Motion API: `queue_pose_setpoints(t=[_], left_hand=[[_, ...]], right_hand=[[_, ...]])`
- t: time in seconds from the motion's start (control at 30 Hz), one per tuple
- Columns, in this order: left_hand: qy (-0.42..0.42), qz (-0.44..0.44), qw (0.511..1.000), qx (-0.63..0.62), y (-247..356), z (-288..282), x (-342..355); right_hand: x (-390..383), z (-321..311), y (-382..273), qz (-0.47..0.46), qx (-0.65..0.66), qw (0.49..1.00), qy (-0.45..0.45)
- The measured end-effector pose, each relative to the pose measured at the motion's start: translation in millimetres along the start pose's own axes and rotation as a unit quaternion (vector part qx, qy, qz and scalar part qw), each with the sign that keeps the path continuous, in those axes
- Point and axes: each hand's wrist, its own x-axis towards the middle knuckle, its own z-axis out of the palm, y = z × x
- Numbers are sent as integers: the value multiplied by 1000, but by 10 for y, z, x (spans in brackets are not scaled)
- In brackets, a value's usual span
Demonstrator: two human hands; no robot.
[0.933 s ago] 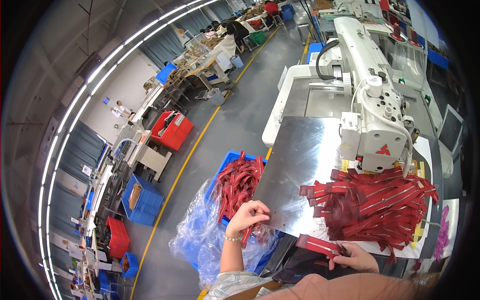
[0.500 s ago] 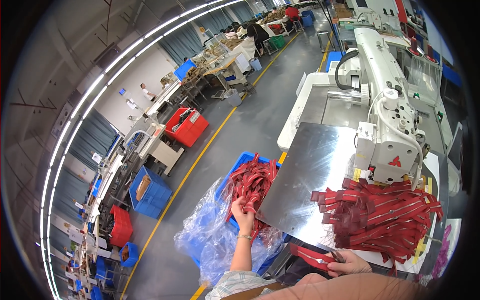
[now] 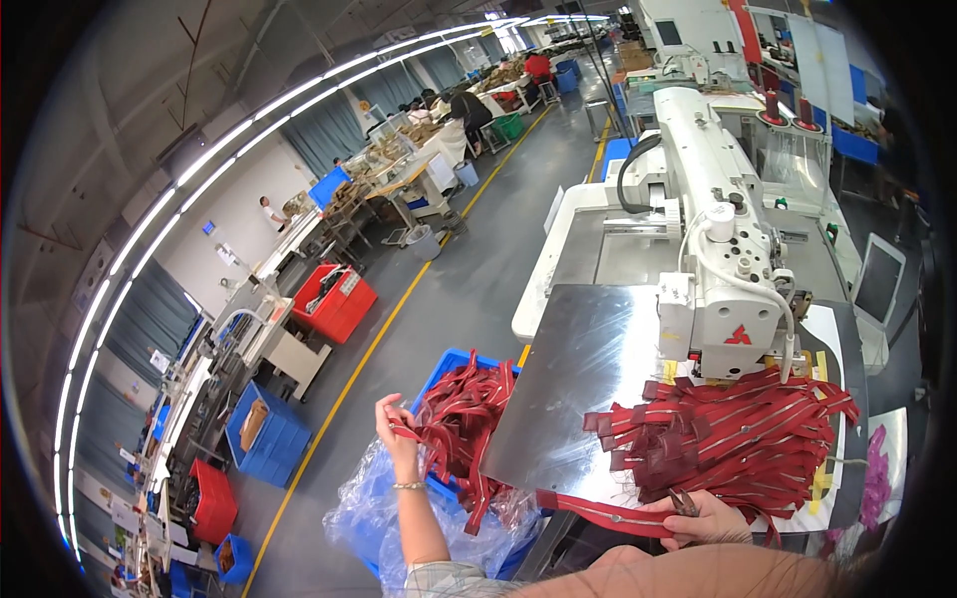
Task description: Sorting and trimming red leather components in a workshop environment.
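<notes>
My left hand (image 3: 401,439) is raised at the left side of a blue bin (image 3: 449,365), its fingers closed on the end of a red zipper strip. That strip runs into the tangle of red zippers (image 3: 469,404) heaped in the bin. Close to me, my right hand (image 3: 706,520) grips another red zipper (image 3: 598,513), which stretches left past the table's near edge. Small dark thread snips (image 3: 684,502) poke out of the same hand. Just beyond it, a thick pile of red zippers (image 3: 728,434) lies on the table.
A white industrial sewing machine (image 3: 733,324) stands over the pile, behind a shiny steel plate (image 3: 563,384). Clear plastic (image 3: 354,523) drapes over the bin's near side. Red (image 3: 334,299) and blue crates (image 3: 267,434) line the far side of the aisle.
My left hand has risen and moved left out of the bin's heap, pulling at a zipper strip. My right hand still holds its zipper and snips. The whole view has shifted.
</notes>
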Motion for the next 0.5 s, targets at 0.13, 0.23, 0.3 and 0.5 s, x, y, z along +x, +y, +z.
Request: queue_pose_setpoints(t=[0.13, 0.23, 0.3, 0.5], left_hand=[[-11, 23, 999, 47, 571, 51, 75], [-43, 126, 962, 237, 846, 147, 36], [-128, 168, 955, 211, 1032, 344, -33], [-547, -59, 835, -20, 1060, 676, -384]], right_hand=[[-217, -52, -159, -34, -17, 998, 51], [-513, -88, -326, -154, -140, 967, 149], [-687, -161, -369, -212, -186, 926, 251], [-870, -578, -646, -248, -258, 837, 415]])
